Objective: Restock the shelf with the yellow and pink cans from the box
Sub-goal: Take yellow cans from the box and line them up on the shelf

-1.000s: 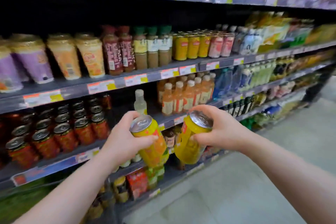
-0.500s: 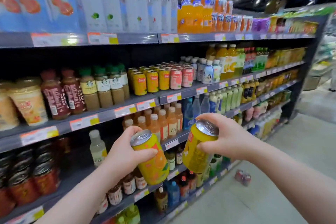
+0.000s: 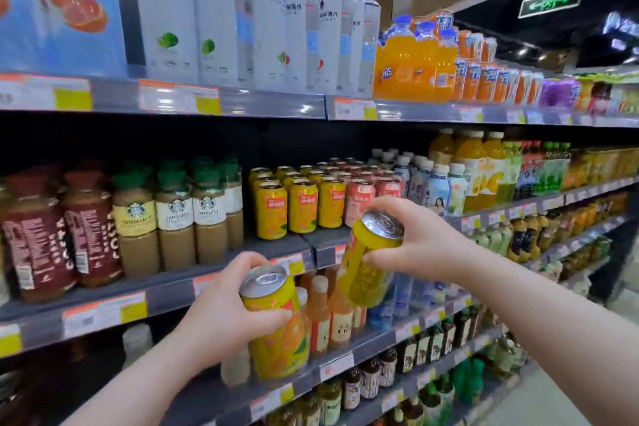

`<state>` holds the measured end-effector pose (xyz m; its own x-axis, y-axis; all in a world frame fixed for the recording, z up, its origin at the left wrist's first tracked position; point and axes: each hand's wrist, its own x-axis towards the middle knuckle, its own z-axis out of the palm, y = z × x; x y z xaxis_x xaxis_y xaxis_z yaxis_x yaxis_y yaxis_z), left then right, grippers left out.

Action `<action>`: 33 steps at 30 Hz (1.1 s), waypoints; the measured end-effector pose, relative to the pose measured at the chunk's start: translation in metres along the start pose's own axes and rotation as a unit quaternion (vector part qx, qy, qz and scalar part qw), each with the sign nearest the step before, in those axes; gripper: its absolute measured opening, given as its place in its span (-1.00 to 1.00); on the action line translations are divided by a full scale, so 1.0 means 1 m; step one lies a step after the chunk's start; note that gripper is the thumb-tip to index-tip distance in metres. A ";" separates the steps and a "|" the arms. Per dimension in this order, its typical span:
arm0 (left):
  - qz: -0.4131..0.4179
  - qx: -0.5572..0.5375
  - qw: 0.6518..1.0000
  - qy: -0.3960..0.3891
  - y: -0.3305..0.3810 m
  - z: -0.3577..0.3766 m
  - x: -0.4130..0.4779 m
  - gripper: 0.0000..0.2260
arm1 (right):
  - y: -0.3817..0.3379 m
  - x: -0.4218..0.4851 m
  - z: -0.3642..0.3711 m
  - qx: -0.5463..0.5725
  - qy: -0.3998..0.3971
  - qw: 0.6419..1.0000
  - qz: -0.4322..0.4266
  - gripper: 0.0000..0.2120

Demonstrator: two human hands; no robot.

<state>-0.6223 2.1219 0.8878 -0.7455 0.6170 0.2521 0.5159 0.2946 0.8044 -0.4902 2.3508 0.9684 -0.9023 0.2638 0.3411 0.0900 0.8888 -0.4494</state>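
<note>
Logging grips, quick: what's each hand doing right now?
Left hand: grips the lower yellow can.
Right hand: grips the tilted yellow can.

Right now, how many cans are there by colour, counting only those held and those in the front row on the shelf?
Held yellow metal cans: 2, one in the left hand, one in the right hand
Front-row yellow metal cans: 3
Front-row pink metal cans: 2, one partly behind the right hand
Total: 7
</note>
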 end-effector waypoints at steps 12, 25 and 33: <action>-0.052 -0.042 0.993 0.092 -0.027 -0.030 0.071 -0.50 | 0.018 0.178 0.061 0.009 -0.051 0.990 -0.129 -0.33; -0.092 -0.022 0.979 0.178 -0.006 0.002 0.098 -0.58 | 0.076 0.239 0.050 -0.039 -0.195 0.959 -0.204 -0.27; -0.096 0.012 0.972 0.213 0.008 0.018 0.124 -0.59 | 0.089 0.247 0.051 -0.140 -0.182 0.948 -0.221 -0.25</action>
<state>-0.7031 2.2142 0.9159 -0.9337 0.1926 0.3020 0.3554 0.3947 0.8473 -0.7268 2.4759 0.9711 -0.9589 -0.2597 0.1146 -0.2690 0.9602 -0.0747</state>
